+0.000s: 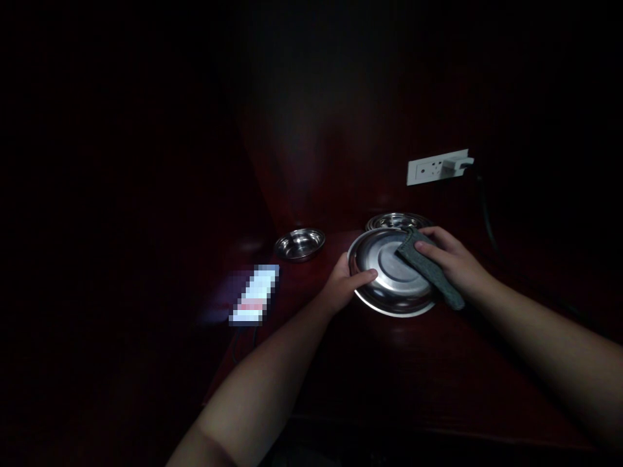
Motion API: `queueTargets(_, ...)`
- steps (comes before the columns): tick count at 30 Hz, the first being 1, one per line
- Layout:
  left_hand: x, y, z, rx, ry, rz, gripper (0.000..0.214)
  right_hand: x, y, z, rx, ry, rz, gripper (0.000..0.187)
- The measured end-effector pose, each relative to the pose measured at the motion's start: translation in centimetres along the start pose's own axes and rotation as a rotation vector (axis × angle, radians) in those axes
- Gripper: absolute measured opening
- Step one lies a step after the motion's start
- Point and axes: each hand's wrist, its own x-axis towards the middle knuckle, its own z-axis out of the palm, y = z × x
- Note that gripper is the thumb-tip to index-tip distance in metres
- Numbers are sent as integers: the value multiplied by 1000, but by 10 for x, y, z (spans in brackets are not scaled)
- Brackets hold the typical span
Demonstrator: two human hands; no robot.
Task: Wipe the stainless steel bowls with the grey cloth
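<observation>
A shiny round metal dish [389, 295] is tilted toward me above the dark red table. My left hand [343, 282] grips its left edge, thumb over the inside and the other fingers hidden behind. At the upper right rim, my right hand [442, 253] is closed on a grey-green cloth [421, 263], which lies folded over the rim and presses on the dish. Part of the cloth hangs down past the right edge. Just behind the held dish, more metal dishes [396, 218], seemingly stacked, are partly covered by it.
A smaller metal bowl [300, 245] stands on the table [389, 376] at the back left. Nearer, a lit, blurred-out screen [256, 295] has a cable beneath it. On the back wall, a white socket panel [428, 170] holds a plug with a dark cord [487, 214] running down. The surroundings are very dark.
</observation>
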Motion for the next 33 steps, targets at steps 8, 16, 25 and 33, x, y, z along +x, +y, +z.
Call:
queueTargets(8, 0, 0, 1, -19, -4, 15, 62, -1, 0, 1, -1, -3, -21, 32)
queueTargets(16, 1, 2, 1, -8, 17, 11, 60, -2, -3, -1, -26, -17, -19, 30)
queueTargets(25, 1, 4, 0, -1, 4, 9, 56, 0, 3, -2, -21, -102, -39, 28)
queueTargets(33, 3, 2, -3, 19, 0, 17, 54, -1, 0, -2, -43, -128, -61, 28)
